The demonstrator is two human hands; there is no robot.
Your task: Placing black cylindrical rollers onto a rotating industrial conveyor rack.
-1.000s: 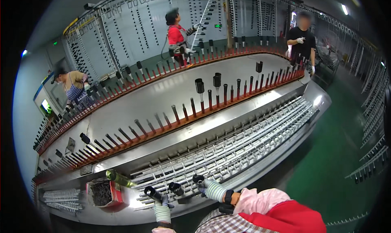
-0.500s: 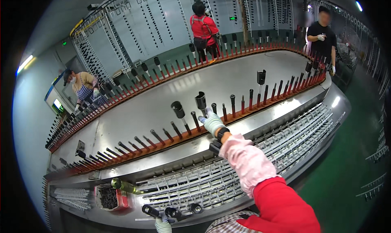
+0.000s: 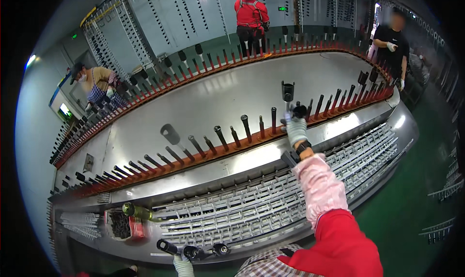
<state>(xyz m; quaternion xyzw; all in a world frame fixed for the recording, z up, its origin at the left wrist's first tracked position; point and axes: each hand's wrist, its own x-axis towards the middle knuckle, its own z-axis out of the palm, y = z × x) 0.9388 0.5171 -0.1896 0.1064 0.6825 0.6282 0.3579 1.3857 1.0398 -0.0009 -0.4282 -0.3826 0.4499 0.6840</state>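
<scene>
My right hand [image 3: 296, 127], in a pale striped glove, reaches to the near row of posts. Its fingers are closed on a black cylindrical part [image 3: 300, 112]. Just above the fingertips, a black open-ended cup [image 3: 287, 92] stands on a post. Another dark piece [image 3: 290, 158] sticks out beside my wrist, its far end hidden. At the near edge, my left hand [image 3: 183, 266], also gloved, shows only in part. Its fingers close round black cylindrical parts: one [image 3: 167, 247] on the left, another [image 3: 193, 252] in the middle, a third [image 3: 221, 249] to the right.
A looped rail [image 3: 208, 158] carries red-and-black posts round a metal table [image 3: 218, 102]. Silver racks [image 3: 271, 199] lie on the near ledge, beside a green bottle [image 3: 138, 211] and a box of dark bits [image 3: 121, 224]. Three people work beyond: left [image 3: 99, 85], back [image 3: 251, 15], right [image 3: 391, 47].
My right hand has moved right and away along the row. The posts have shifted left. A black cup that stood by my fingers is gone from its post. My left hand stays with the parts.
</scene>
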